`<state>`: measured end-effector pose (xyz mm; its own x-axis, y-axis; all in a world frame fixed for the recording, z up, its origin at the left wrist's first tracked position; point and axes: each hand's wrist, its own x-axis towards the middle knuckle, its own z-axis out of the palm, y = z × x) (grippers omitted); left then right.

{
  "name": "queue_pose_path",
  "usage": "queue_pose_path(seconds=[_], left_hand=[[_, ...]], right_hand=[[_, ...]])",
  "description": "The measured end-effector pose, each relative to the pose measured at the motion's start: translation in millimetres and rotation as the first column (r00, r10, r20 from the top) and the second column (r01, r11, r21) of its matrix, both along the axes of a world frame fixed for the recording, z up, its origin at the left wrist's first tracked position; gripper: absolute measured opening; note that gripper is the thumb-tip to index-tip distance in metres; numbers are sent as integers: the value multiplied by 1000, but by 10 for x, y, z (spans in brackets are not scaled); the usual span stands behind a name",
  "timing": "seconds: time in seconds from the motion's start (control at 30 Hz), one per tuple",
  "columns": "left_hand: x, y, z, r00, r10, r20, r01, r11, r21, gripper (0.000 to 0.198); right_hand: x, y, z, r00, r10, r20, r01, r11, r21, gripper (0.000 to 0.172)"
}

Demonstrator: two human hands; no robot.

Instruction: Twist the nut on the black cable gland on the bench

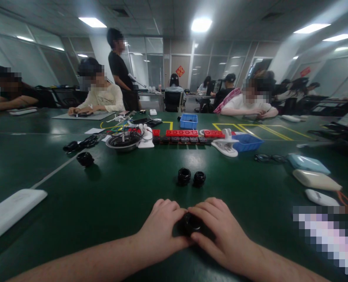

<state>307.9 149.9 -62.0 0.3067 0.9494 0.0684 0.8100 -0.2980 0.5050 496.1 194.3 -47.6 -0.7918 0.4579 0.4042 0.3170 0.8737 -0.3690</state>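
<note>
Both my hands meet near the front edge of the green table (127, 188). My left hand (161, 227) and my right hand (218, 231) are closed around a small black round fitting (191, 224), fingers curled over its sides; most of it is hidden. Two more black round fittings (184, 175) (199, 178) stand side by side just beyond my hands. Another black fitting (85, 158) lies further left.
A metal bowl (124, 141), red and black blocks (185, 135), white clamps (225, 145), blue bins (247, 141), glasses (269, 158) and cases (316, 179) lie ahead and right. A white board (9, 213) sits left. Other people sit at the far edge.
</note>
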Motion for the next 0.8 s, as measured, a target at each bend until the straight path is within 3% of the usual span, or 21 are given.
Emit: queue_pose_path(seconds=[0.8], left_hand=[[12,-11,2,998,4,-64,-4,1000,11,29]], right_hand=[[-54,-87,34,999,-30,-31,31,999,36,28]])
